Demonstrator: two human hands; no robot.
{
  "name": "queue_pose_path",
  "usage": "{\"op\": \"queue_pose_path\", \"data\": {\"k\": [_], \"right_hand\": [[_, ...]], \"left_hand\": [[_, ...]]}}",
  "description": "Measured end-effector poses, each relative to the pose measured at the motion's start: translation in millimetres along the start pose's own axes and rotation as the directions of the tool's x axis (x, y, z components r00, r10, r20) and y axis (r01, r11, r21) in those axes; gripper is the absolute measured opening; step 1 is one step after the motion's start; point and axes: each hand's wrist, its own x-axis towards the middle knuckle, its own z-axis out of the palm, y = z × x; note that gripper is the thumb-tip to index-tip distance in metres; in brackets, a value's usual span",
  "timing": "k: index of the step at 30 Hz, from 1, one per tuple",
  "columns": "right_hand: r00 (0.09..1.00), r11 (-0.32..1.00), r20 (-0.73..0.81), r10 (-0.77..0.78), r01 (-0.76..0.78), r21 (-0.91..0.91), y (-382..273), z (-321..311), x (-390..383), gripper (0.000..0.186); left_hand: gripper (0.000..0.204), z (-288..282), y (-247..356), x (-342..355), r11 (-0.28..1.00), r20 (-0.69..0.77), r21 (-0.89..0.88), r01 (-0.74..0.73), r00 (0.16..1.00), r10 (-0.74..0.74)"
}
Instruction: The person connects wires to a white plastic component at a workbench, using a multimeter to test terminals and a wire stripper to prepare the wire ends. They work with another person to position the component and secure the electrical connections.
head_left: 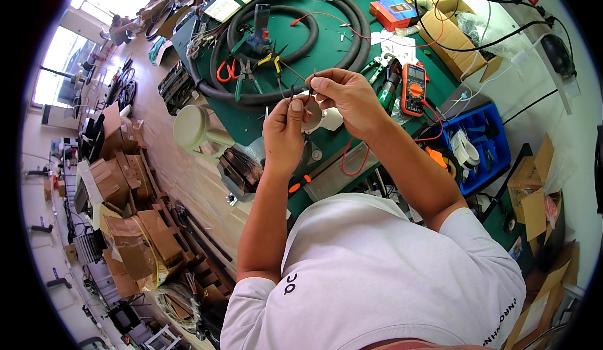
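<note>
Both hands meet above the near part of the green workbench (326,42). Thumb and fingers of my left hand (287,130) are pinched on a thin dark wire (309,92). My right hand (348,98) pinches the same wire a little higher, so the hands almost touch. Fine detail at the fingertips is too small to make out. Just beyond lie yellow-handled pliers (271,61), green-handled pliers (247,81) and red-handled scissors (226,71). A multimeter with an orange casing (414,90) rests to the right of my right hand.
A thick black hose (359,29) lies coiled across the bench. At the right sit a blue parts bin (496,139) and an open cardboard box (449,29). Left of the bench stands a pale green stool (190,127). Cardboard boxes (135,237) pile up on the floor; a person (119,31) crouches far off.
</note>
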Motion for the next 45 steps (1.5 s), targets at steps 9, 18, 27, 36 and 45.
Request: {"op": "queue_pose_path", "data": {"k": [9, 18, 27, 36, 45], "right_hand": [[1.000, 1.000, 0.008, 0.004, -0.003, -0.029, 5, -4, 1, 0.016], [1.000, 0.998, -0.023, 0.015, -0.016, -0.061, 9, -3, -2, 0.019], [0.981, 0.932, -0.149, -0.123, 0.063, -0.357, 31, -54, 39, 0.025], [0.926, 0.247, 0.123, -0.358, 0.221, -0.943, 49, -101, 189, 0.030], [0.950, -0.340, 0.255, -0.183, 0.182, -0.923, 71, -95, 370, 0.030]], "left_hand": [[0.026, 8, -2, 2, 0.987, -0.049, -0.139, 0.079, 0.995, -0.087], [0.023, 13, 3, 4, 0.993, -0.151, -0.063, 0.099, 0.983, -0.108], [0.021, -1, -1, 10, 0.941, -0.220, -0.295, 0.165, 0.947, -0.234], [0.018, -9, 6, 20, 0.908, -0.239, -0.360, 0.217, 0.919, -0.315], [0.013, -23, -2, 19, 0.839, -0.275, -0.480, 0.258, 0.864, -0.422]]}}
